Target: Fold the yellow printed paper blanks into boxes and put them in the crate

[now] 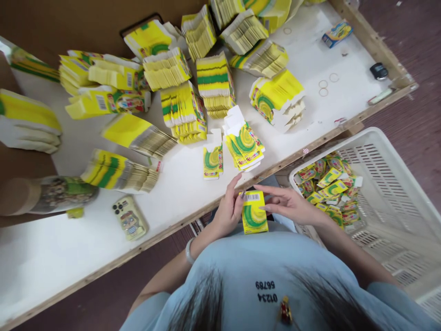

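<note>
A small yellow-and-green carton point(254, 218) is held in front of my body, just off the table's near edge, its barcode at the top. My left hand point(228, 211) grips its left side, with the thumb at the upper corner. At the right side, my right hand point(287, 202) has its fingers about the carton's edge, the index finger stretched along the top. Beyond my hands on the table lie a flat carton with a raised white flap point(212, 158) and a small overlapping pile of flat cartons point(244, 145).
Bundles of flat cartons point(215, 82) cover the back of the white table point(186, 184). A phone point(129, 218) and a jar point(65, 195) are at the left. To the right, a white plastic basket point(396, 184) contains many cartons point(332, 188). A blue box point(337, 33) lies far right.
</note>
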A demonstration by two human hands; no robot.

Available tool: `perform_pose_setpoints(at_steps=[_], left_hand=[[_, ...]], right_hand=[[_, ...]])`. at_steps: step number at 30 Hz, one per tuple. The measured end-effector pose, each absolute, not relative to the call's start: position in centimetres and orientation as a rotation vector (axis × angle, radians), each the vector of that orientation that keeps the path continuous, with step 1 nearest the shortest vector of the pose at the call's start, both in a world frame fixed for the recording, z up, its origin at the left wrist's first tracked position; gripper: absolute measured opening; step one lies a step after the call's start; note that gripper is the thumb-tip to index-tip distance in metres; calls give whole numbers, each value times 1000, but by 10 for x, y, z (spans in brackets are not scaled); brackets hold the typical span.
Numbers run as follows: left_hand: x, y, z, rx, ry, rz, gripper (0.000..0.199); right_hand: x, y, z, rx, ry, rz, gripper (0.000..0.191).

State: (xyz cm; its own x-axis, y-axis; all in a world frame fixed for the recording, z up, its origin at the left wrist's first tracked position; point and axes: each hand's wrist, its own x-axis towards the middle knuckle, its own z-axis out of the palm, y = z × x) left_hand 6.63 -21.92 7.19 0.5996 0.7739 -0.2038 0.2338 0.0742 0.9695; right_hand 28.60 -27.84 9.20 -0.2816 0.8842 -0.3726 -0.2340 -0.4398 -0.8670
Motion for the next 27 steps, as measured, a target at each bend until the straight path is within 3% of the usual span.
perform_pose_setpoints(at_steps=[6,10,13,17,20,24,27], left_hand=[[83,-202,74,1599,956,500,72],[113,-147,66,1844,1319,601,70],[131,-105,55,1858,1659,507,70],[123,-80,47,1694,1659,334,67],[99,-77,44,1422,1540,316,58],[71,-78,43,1405,1400,457,43],[68,-81,47,1619,1380,535,43]], right_hand=[[264,-286,81,-1334,-658,1561,38],[314,-303,90,-1541,-643,1269,36],[385,-326,97,-1906,-775,839,44],[441,-345,99,-2447,-1190,14,60],[429,-328,93,-2330,-1334,-99,64],[372,-275,86,-2005,-1467,-49,41],[333,-236,83,-1775,-1495,22,33]])
